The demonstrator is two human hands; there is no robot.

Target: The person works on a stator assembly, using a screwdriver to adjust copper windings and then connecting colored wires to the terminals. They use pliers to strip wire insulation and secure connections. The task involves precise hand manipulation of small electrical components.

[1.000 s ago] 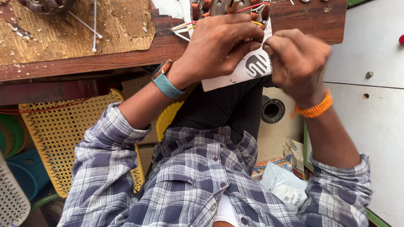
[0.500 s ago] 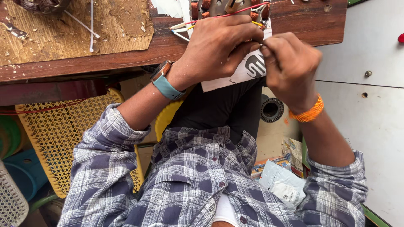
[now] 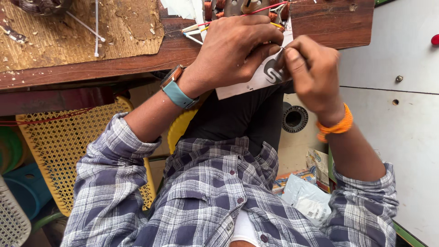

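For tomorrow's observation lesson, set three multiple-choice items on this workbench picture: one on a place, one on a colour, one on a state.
1. Where does the white printed card lie?
A. on the yellow mesh chair
B. at the wooden bench edge, under the hands
C. on the floor

2. What colour is the thread band on the right wrist?
A. orange
B. green
C. black

3. How is the right hand held?
A. flat and open
B. hanging at the side
C. fingers pinched together on something small

Answers: 1 B, the card juts out from the brown wooden bench beneath the left hand. 2 A, the band is bright orange. 3 C, thumb and fingers close together beside the left hand; what they hold is too small to tell.
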